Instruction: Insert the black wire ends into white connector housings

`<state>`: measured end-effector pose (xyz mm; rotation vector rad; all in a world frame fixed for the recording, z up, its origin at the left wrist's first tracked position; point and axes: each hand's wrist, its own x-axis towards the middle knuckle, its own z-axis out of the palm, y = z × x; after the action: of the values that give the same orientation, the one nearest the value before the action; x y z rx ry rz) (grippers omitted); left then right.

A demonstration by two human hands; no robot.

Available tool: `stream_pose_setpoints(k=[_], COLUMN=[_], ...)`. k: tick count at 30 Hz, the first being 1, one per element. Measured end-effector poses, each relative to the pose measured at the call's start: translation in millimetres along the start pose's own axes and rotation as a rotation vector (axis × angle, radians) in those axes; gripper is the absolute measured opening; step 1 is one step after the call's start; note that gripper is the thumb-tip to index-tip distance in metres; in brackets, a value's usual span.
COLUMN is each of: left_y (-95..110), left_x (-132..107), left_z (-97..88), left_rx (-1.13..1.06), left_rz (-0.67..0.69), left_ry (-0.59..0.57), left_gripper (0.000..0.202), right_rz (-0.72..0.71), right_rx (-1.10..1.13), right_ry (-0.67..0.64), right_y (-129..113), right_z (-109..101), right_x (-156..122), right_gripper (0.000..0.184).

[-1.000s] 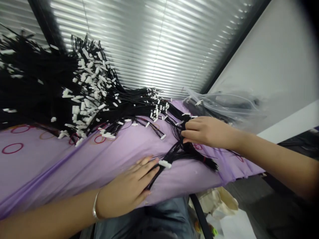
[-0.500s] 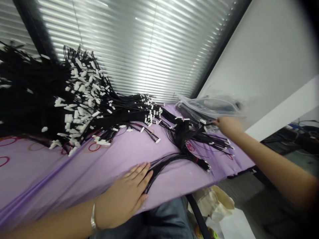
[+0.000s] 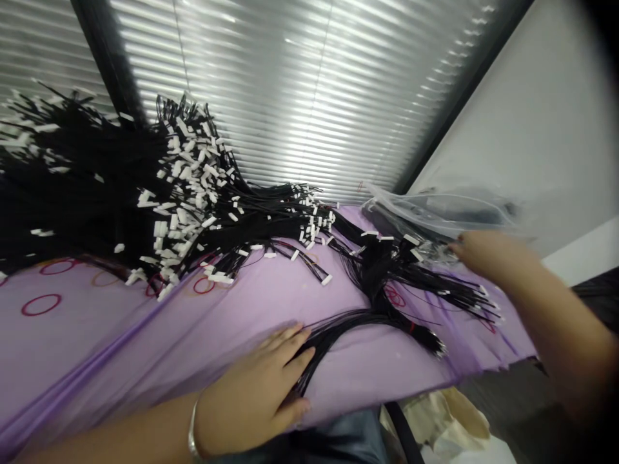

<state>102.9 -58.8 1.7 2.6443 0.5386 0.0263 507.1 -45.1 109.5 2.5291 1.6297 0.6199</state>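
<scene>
My left hand (image 3: 256,393) lies flat on the purple cloth (image 3: 145,328), fingers stretched over one end of a small bundle of black wires (image 3: 367,319). My right hand (image 3: 486,252) is blurred, out at the right by a clear plastic bag (image 3: 435,209); its fingers are smeared and I cannot see what they hold. A fan of black wires with white connectors (image 3: 425,274) spreads just left of it.
A big heap of black wires with white connectors (image 3: 120,187) covers the left and back of the cloth. Window blinds (image 3: 290,84) stand behind. A cream bag (image 3: 454,415) lies on the floor below the table edge.
My right hand left the wire bundle in the middle and went right to the plastic bag. My left hand stayed flat on the wire ends. The camera shifted slightly.
</scene>
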Motion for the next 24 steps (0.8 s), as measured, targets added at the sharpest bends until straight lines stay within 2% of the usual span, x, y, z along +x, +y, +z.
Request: stream_pose_setpoints(k=[2,4,5,7,9,13,16,19,22,24], left_y=[-0.2,-0.8,-1.2,-2.3,-4.1,-11.3,-17.7,-21.9,-24.8,-27.3], left_x=[0.3,0.4,0.3,-0.3,-1.2,0.2,4.8,9.1,12.2,14.5], left_z=[1.2,2.8,3.4,3.5,2.4,0.6,1.3,2.7,4.1,5.0], left_rx=[-0.041,-0.108,-0.155,-0.268,-0.392,-0.667,-0.822,-0.967,-1.108,-1.187], left_rz=[0.006,-0.004,-0.013,-0.024,-0.011,-0.03,-0.108,-0.161,-0.194,-0.222], left_ry=[0.047,0.117,0.153,0.214,0.244,0.274,0.303,0.31,0.327,0.364], left_gripper=[0.056,0.051,0.049,0.043,0.039,0.03,0.03,0.035,0.036,0.034], right_rz=[-0.056,-0.229,-0.335,-0.54,-0.669,-0.775,-0.891,-1.163,-1.386,-1.437], right_rx=[0.033,0.144,0.208,0.299,0.354,0.446,0.519,0.574,0.635,0.719], right_ry=[0.043,0.019,-0.021,-0.083,-0.085,0.011,0.085,0.075,0.02,-0.007], right_y=[-18.8,-58.3,-83.4,-136.3,-184.6,-254.5,-291.8,-323.3,-342.8,-344.2], right_z=[-29.5,-44.4,-45.4,-36.7,-20.0,8.3,15.7,16.3,10.4,-0.9], right_x=[-10.5,-21.9,-25.8,-26.3,-14.5,30.8,53.2,50.6,32.6,19.4], right_gripper=[0.028,0.03,0.03,0.025,0.026,0.031,0.039,0.04,0.022,0.01])
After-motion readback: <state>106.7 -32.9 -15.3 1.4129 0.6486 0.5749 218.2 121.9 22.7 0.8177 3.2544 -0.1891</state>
